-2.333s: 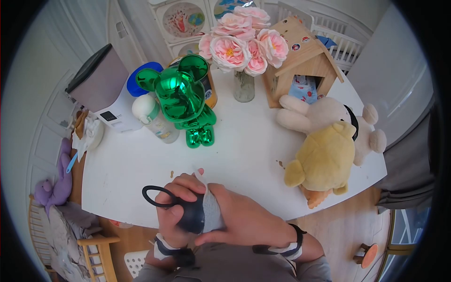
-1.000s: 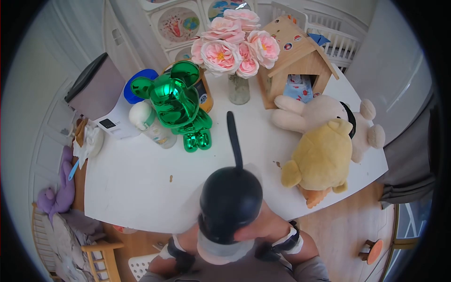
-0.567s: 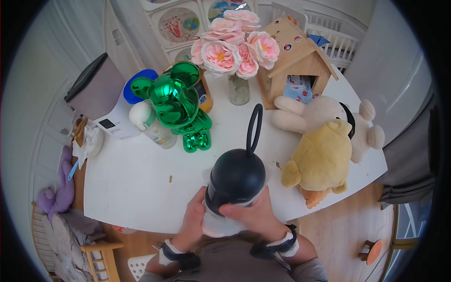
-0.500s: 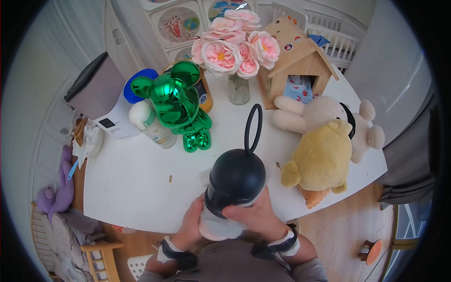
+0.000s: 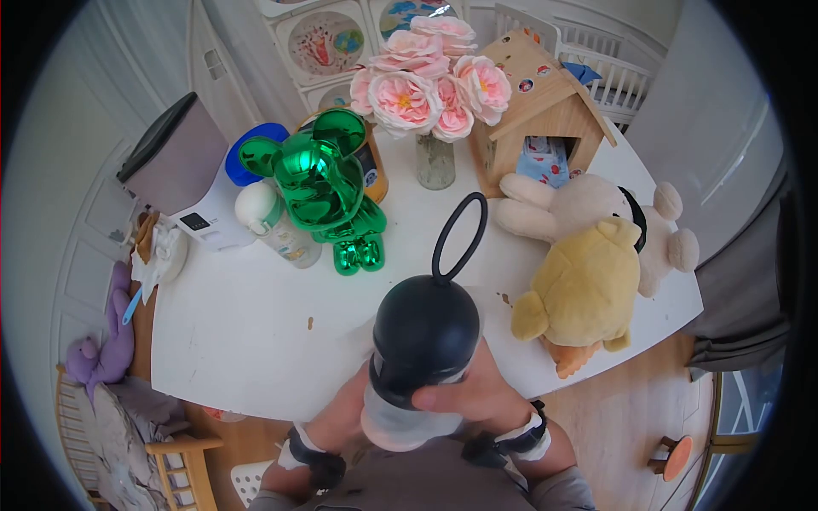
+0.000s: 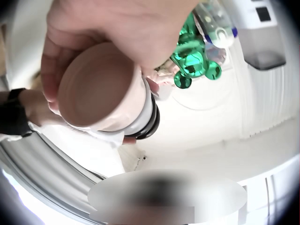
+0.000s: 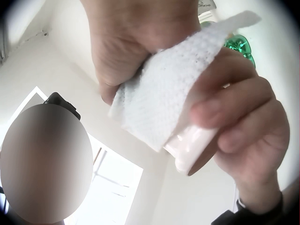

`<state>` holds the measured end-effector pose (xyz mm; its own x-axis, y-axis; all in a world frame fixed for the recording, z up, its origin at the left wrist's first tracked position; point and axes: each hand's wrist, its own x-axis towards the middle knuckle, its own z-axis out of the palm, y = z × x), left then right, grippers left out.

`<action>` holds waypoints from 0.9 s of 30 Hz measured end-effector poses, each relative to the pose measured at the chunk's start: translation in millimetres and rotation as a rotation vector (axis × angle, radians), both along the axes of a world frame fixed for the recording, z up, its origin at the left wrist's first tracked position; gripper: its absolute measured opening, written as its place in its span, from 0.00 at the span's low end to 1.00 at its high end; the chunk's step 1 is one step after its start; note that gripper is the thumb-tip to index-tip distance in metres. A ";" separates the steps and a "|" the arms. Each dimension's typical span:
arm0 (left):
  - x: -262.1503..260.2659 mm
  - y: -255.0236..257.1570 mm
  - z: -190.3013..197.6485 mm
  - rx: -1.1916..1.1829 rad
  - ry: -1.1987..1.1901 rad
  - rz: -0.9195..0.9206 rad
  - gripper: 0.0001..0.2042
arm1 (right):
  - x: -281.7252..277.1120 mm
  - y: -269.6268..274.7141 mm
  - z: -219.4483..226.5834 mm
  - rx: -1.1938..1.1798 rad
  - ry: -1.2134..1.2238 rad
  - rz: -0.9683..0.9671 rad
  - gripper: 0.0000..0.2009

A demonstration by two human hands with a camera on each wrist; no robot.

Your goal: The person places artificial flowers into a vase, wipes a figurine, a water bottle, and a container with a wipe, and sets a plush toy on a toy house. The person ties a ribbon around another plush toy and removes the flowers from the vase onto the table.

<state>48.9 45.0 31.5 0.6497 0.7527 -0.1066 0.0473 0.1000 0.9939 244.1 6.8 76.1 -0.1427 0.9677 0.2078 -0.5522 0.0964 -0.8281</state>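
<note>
Both hands hold a pale pink bottle [image 5: 394, 423] with a black domed lid [image 5: 426, 328] and a black loop handle [image 5: 460, 234], upright above the near table edge. My left hand [image 5: 341, 410] wraps its fingers round the lower body; the left wrist view looks up at the bottle's base [image 6: 101, 89] inside that hand [image 6: 117, 28]. My right hand [image 5: 464, 393] grips the body from the right. In the right wrist view it [image 7: 131, 42] presses a white cloth [image 7: 173, 89] against the bottle [image 7: 194, 150].
On the white table [image 5: 247, 324] stand a shiny green bear figure [image 5: 328, 187], a vase of pink flowers [image 5: 434, 85], a wooden toy house [image 5: 541, 111], a grey-and-white appliance [image 5: 183, 166] and a baby bottle [image 5: 277, 213]. Plush toys [image 5: 596, 272] lie at the right.
The bottle went from lying sideways in the hands to upright, rose close to the head camera, then dropped a little. Its loop handle has turned to face the camera more.
</note>
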 end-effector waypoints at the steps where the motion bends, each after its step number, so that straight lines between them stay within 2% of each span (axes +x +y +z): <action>1: 0.9 7.1 1.0 0.023 0.089 -0.037 0.23 | 0.8 0.9 -0.1 0.008 -0.088 -0.023 0.29; 2: 3.3 4.9 3.0 -0.088 -0.059 0.205 0.28 | 1.3 1.6 0.0 0.017 -0.176 -0.047 0.30; 3: 3.3 6.4 11.3 -0.088 -0.059 0.205 0.28 | 0.8 1.1 2.8 0.017 -0.176 -0.047 0.30; 5: 4.5 13.7 34.7 0.085 -0.292 0.290 0.35 | -3.7 -2.8 12.5 -0.061 -0.738 -0.158 0.32; 6: 13.3 14.2 43.3 0.216 -0.330 0.352 0.38 | -7.8 -2.8 15.2 -0.025 -0.847 -0.180 0.35; 7: 14.5 12.9 46.4 0.216 -0.330 0.354 0.38 | -11.8 -3.1 15.7 -0.024 -0.847 -0.178 0.35; 9: 15.9 11.9 49.6 0.268 -0.281 0.256 0.35 | -17.8 -5.9 15.2 0.089 -0.986 -0.216 0.36; 10: 19.3 14.4 46.8 0.229 -0.352 0.302 0.29 | -16.2 -7.5 15.9 0.068 -1.007 -0.160 0.36; 11: 20.4 13.8 46.0 0.227 -0.352 0.302 0.29 | -18.6 -9.1 12.3 0.066 -1.008 -0.160 0.36; 13: 23.2 12.4 43.9 0.061 -0.424 0.358 0.22 | -26.1 -12.0 2.2 0.192 -1.053 -0.295 0.37; 14: 25.6 11.1 42.3 0.058 -0.424 0.355 0.22 | -27.7 -10.2 2.0 0.188 -1.055 -0.297 0.37; 16: 30.5 5.3 37.4 0.085 -0.386 0.426 0.19 | -31.4 -6.2 2.4 0.401 -1.037 -0.468 0.38; 18: 32.4 0.2 35.4 0.125 -0.356 0.462 0.15 | -35.5 -9.2 8.5 0.381 -1.036 -0.452 0.38; 19: 30.4 -1.6 34.9 0.218 -0.356 0.439 0.13 | -36.7 -10.5 10.5 0.357 -1.036 -0.439 0.39; 21: 31.2 -10.2 35.2 0.259 -0.403 0.530 0.16 | -35.3 -7.0 6.3 0.410 -1.052 -0.488 0.36; 22: 30.5 -10.3 32.1 0.257 -0.402 0.531 0.16 | -32.3 -2.7 3.0 0.351 -0.918 -0.380 0.32; 23: 29.4 -8.8 26.7 0.398 -0.416 0.535 0.16 | -30.0 1.3 2.1 0.292 -0.782 -0.276 0.29; 24: 28.1 -7.6 22.4 0.539 -0.429 0.537 0.16 | -29.2 4.8 6.6 0.291 -0.781 -0.275 0.29; 25: 24.0 -6.7 20.1 0.539 -0.429 0.537 0.16 | -28.9 8.5 13.7 0.156 -0.556 -0.176 0.26; 26: 17.1 -5.3 18.5 0.612 -0.397 0.469 0.16 | -28.5 10.9 17.8 0.022 -0.330 -0.077 0.25; 27: 11.6 -3.9 18.2 0.684 -0.365 0.401 0.16 | -27.3 12.3 18.1 0.022 -0.331 -0.077 0.25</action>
